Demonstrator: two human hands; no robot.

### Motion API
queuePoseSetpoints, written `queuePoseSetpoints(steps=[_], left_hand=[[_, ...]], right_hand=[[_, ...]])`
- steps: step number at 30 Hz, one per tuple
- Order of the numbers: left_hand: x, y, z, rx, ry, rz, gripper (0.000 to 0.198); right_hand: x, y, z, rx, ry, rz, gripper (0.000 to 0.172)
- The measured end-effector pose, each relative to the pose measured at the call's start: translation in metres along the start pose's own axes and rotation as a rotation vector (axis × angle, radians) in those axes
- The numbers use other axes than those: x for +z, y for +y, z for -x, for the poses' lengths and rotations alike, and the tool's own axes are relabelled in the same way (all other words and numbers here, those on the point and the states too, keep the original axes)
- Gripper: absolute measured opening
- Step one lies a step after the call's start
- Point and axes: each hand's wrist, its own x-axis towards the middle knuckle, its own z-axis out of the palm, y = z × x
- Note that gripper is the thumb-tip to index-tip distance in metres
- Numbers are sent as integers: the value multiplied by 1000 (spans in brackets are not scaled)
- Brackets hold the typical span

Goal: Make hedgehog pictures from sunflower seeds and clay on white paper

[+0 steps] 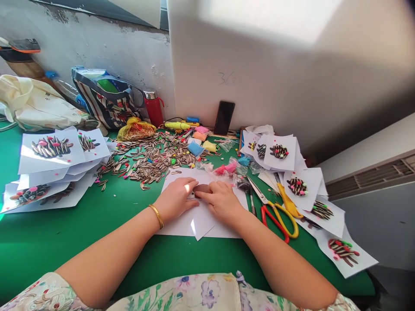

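A flattened brown piece, apparently modelling clay [202, 188], lies on a white paper sheet [199, 222] in front of me. My left hand [177, 198], with a gold bangle at the wrist, rests on the sheet at the brown piece's left edge, its fingers stretched out and partly hidden. From the right, my right hand [225, 202] reaches over the piece, index finger extended along its lower edge. More white paper lies beneath. Behind the hands spreads a heap of striped sunflower seeds [152, 157] mixed with small coloured bits.
Yellow-and-red scissors [275, 209] and a pen [252, 201] lie to the right. Cards with seed hedgehogs are stacked at left [52, 166] and right [319, 209]. A phone [224, 117] leans on the wall; a red flask [153, 110] and striped bag [103, 97] stand behind.
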Motion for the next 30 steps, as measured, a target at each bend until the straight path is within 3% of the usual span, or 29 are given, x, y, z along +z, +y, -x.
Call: queuePoseSetpoints(steps=[3, 9, 15, 21, 30], left_hand=[[0, 0, 0, -4, -6, -3, 52], [1, -2, 0, -21, 10, 36, 52], [2, -3, 0, -30, 14, 44, 57], [0, 1, -3, -12, 4, 57, 55], [1, 1, -3, -24, 4, 58, 59]], right_hand=[[0, -3, -1, -11, -8, 12, 43], [-4, 10, 3, 18, 44, 20, 48], [-9, 19, 4, 66, 129, 15, 33], [1, 3, -11, 112, 134, 21, 57], [7, -3, -16, 177, 148, -15, 55]])
